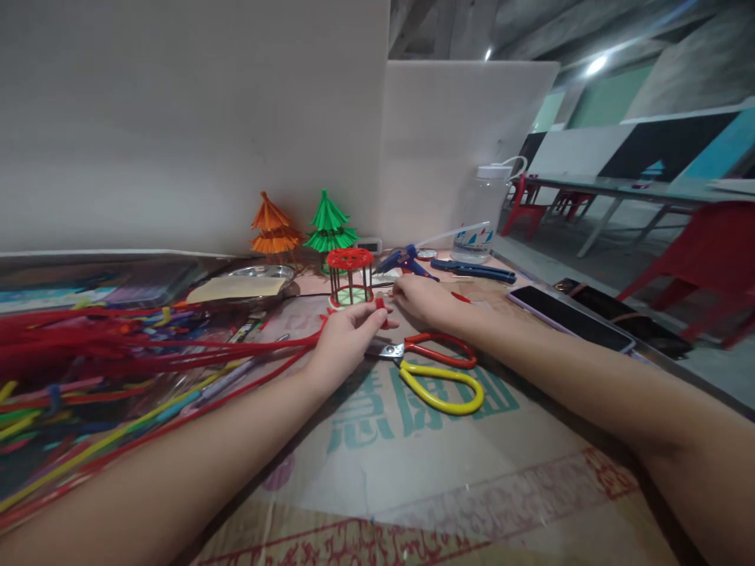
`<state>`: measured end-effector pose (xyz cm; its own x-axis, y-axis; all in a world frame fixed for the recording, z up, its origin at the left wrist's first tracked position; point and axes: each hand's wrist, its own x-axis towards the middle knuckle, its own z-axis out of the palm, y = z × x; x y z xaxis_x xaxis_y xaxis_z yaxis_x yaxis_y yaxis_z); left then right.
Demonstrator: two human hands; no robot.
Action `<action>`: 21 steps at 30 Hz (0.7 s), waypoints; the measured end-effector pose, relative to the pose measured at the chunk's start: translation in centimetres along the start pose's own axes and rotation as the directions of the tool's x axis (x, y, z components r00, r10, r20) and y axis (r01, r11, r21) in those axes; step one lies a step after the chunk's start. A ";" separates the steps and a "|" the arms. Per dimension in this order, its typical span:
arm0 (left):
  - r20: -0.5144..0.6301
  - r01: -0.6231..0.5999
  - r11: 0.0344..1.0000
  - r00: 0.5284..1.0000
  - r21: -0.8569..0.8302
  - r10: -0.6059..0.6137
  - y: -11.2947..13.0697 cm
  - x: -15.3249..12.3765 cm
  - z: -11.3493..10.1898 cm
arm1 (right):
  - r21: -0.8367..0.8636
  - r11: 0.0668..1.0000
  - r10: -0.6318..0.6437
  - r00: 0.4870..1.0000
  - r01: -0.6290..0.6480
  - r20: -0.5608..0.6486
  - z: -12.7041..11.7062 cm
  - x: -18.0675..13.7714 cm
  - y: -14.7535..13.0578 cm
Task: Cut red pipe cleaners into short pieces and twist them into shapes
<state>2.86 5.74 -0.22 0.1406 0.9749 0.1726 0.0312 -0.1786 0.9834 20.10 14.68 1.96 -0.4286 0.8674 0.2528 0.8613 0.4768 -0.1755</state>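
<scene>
My left hand (349, 336) pinches a short red fuzzy piece (381, 308), likely pipe cleaner, between thumb and fingers. Just right of it, my right hand (421, 299) is closed with its fingertips curled together; what they hold, if anything, is too small to make out. Right behind my left hand stands a small round frame (350, 277) with a red top, dark posts and a pale base. Scissors (389, 351) with one red and one yellow handle lie below my hands, the blade tips hidden by my left hand. Long red strands (259, 346) stretch leftward from beside my left wrist.
Orange (274, 224) and green (326, 224) tiered models stand at the back. A blue glue gun (406, 261), pliers (475, 271) and a water bottle (480, 216) are behind my right hand. A phone (569, 318) lies right; colourful pipe cleaners (71, 385) fill the left.
</scene>
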 end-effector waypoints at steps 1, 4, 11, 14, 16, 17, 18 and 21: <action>0.006 0.002 1.000 1.000 -0.008 -0.002 0.0 0.0 0.0 | 0.025 1.000 -0.002 1.000 0.002 -0.012 -0.4 -0.5 -0.1; 0.044 0.018 0.999 0.999 -0.049 -0.015 0.1 0.0 0.0 | 0.265 0.964 0.007 1.000 -0.009 0.010 -1.7 -2.5 -0.6; 0.080 0.086 0.992 0.994 -0.096 -0.078 0.0 0.0 0.2 | 0.827 0.524 0.145 0.978 -0.205 0.151 -1.9 -6.8 -0.5; 0.100 0.056 0.998 0.994 -0.030 -0.052 -0.2 0.0 0.1 | 0.809 0.563 0.149 0.984 -0.169 0.102 -1.8 -7.2 -1.2; 0.103 -0.016 0.998 0.995 0.064 0.009 -0.2 0.0 0.0 | 0.763 0.632 0.122 0.989 -0.138 0.078 -1.8 -7.2 -2.0; 0.103 -0.046 0.993 0.994 0.109 0.035 -0.2 -0.1 0.0 | 0.738 0.661 0.125 0.989 -0.138 0.073 -1.7 -7.2 -2.5; 0.107 -0.064 0.987 0.993 0.147 0.049 -0.1 -0.2 0.0 | 0.715 0.684 0.135 0.988 -0.144 0.070 -1.6 -7.3 -2.9; 0.126 -0.071 0.978 0.991 0.197 0.047 0.2 -0.6 0.1 | 0.669 0.729 0.182 0.983 -0.145 0.014 -1.3 -7.6 -3.7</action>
<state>2.93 5.14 -0.18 0.2658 0.9408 0.2101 0.2153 -0.2704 0.9384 20.47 6.15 1.96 -0.2684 0.9417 0.2028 0.5071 0.3171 -0.8014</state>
